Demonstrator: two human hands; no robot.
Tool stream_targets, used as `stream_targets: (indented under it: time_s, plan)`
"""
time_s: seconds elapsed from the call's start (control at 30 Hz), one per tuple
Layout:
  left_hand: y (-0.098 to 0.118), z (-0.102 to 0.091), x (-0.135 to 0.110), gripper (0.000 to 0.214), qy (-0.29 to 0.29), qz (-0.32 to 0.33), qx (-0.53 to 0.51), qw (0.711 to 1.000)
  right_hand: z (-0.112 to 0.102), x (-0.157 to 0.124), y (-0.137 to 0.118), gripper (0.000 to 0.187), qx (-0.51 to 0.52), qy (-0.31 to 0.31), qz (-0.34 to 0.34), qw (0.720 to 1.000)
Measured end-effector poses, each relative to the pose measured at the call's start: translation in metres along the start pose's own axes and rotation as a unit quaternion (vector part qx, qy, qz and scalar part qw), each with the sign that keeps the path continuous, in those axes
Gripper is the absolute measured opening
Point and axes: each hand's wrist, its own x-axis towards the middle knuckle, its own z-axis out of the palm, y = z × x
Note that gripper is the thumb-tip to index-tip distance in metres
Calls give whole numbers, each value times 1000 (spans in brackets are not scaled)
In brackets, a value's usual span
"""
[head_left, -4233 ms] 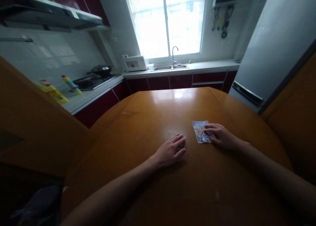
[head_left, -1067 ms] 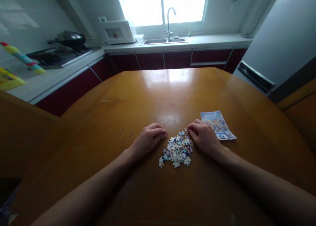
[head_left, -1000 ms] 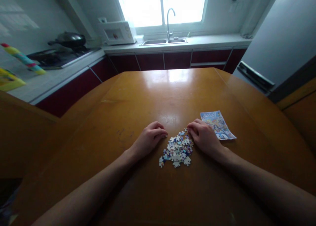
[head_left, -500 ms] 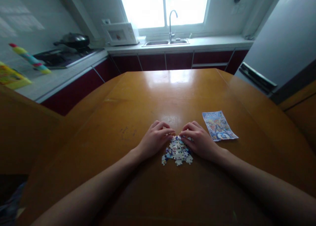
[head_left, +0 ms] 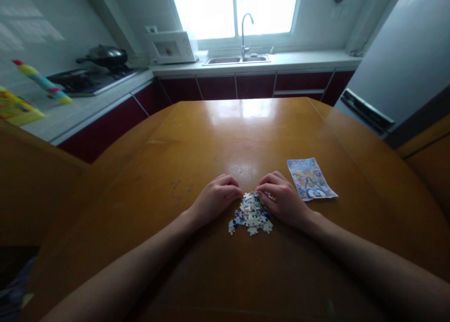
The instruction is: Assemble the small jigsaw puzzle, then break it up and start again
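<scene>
A small heap of jigsaw puzzle pieces (head_left: 251,214), mostly white and blue, lies on the wooden table (head_left: 211,139) in front of me. My left hand (head_left: 215,201) rests on the table at the heap's left side, fingers curled and pressed together, tips touching the pieces. My right hand (head_left: 284,201) mirrors it on the right side, fingers curled against the heap's upper right edge. The two hands cup the heap between them. A colourful picture card (head_left: 311,179) lies flat just right of my right hand, apart from it.
Behind the table a counter runs along the wall with a sink and tap (head_left: 242,55), a white microwave (head_left: 170,48) and a stove with a black pan (head_left: 103,57). A grey fridge (head_left: 393,64) stands at the right. Bottles (head_left: 42,83) lie at the left.
Four seconds ago there was no loose heap and my right hand lay on the card. Over the last second both hands have closed inward, squeezing the spread pieces into a tighter heap.
</scene>
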Motion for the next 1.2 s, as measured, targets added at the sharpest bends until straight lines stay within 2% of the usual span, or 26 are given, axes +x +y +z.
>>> stream_targets:
  time_s: [0.07,0.13,0.2,0.27,0.37,0.47,0.57,0.67,0.8,0.97,1.07,1.2]
  plan:
    - [4,-3,0,17,-18,0,6,1000,-1,0,0,16,6,11,14,1000]
    - [6,-4,0,16,-9,3,21,1000,-2,2,2,16,-6,39,31,999]
    - [6,-3,1,16,2,15,34,999,-3,5,6,16,-44,78,45,995]
    - [5,0,2,16,-16,27,37,999,-4,9,10,17,-94,101,46,989]
    - [4,5,3,15,-47,21,26,998,-3,13,12,18,-146,63,20,987]
    - [5,5,4,15,-45,8,13,999,-2,14,9,16,-150,7,-9,989]
    - [3,4,3,17,-9,-14,9,1000,-5,11,6,15,-107,8,-3,994]
    - [-3,5,2,20,45,-73,18,996,-12,6,5,11,-66,-18,-2,998]
    - [-12,8,2,15,66,-131,15,989,-16,1,3,5,-70,-80,-11,994]
    - [-14,9,5,24,109,-170,-39,979,-14,2,-1,7,-78,-85,-27,993]
    - [-9,7,4,22,105,-125,-23,986,-13,4,3,9,-31,-49,-10,998]
    - [3,6,2,27,-6,-12,65,998,-14,9,21,10,-53,81,46,994]
